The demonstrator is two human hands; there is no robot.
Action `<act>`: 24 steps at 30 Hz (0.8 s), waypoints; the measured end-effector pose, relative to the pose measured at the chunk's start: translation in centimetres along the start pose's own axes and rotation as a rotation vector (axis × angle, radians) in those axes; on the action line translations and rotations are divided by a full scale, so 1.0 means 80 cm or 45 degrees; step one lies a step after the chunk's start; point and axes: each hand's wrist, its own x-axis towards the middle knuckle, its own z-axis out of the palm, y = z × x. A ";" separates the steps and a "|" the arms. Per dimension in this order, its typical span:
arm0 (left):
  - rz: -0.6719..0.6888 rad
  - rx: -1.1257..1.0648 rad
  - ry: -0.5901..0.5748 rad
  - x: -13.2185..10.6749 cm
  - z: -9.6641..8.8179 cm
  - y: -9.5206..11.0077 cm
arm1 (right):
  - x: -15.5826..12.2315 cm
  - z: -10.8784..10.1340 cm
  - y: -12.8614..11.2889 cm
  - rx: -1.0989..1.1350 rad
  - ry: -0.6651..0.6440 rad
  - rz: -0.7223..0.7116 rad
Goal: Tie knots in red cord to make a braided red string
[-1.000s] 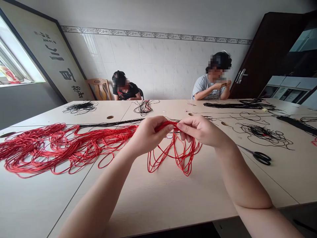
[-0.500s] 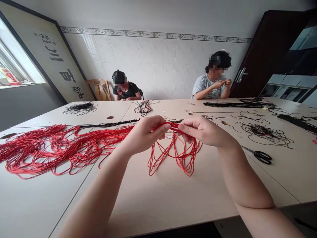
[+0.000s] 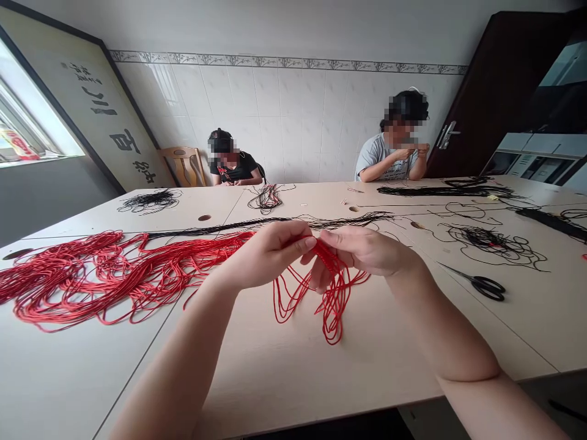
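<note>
My left hand (image 3: 268, 253) and my right hand (image 3: 367, 252) meet over the table's middle, both pinched on a small bundle of red cords (image 3: 328, 287). The fingertips almost touch at the top of the bundle. Its loops hang down from my fingers and lie on the tabletop below. A big spread of loose red cords (image 3: 96, 272) covers the table to the left of my left hand, reaching up to it.
Black scissors (image 3: 481, 284) lie to the right of my right arm. Black cord tangles (image 3: 490, 241) and a long black cord bundle (image 3: 257, 224) lie farther back. Two other people sit at the far edge, one in grey (image 3: 389, 159), one in black (image 3: 232, 165). Pale tabletop (image 3: 293, 373) lies near me.
My hands have come closer together and dropped a little. The hanging red loops have bunched up and now reach lower on the table.
</note>
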 end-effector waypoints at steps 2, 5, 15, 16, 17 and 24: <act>-0.006 0.087 0.007 -0.002 -0.002 0.000 | 0.004 0.003 0.002 0.075 -0.038 0.009; -0.036 0.240 0.020 -0.005 -0.003 0.001 | 0.007 0.006 0.004 0.106 -0.084 0.021; 0.014 0.292 0.299 -0.001 0.000 -0.007 | 0.021 0.003 0.017 0.314 -0.042 -0.067; 0.038 0.293 0.440 0.001 0.002 -0.010 | 0.023 0.003 0.018 0.380 0.010 -0.133; 0.045 0.285 0.574 0.004 0.004 -0.012 | 0.025 0.004 0.018 0.453 0.067 -0.206; -0.117 0.095 0.833 0.015 0.017 -0.018 | 0.030 0.002 0.011 0.783 0.507 -0.526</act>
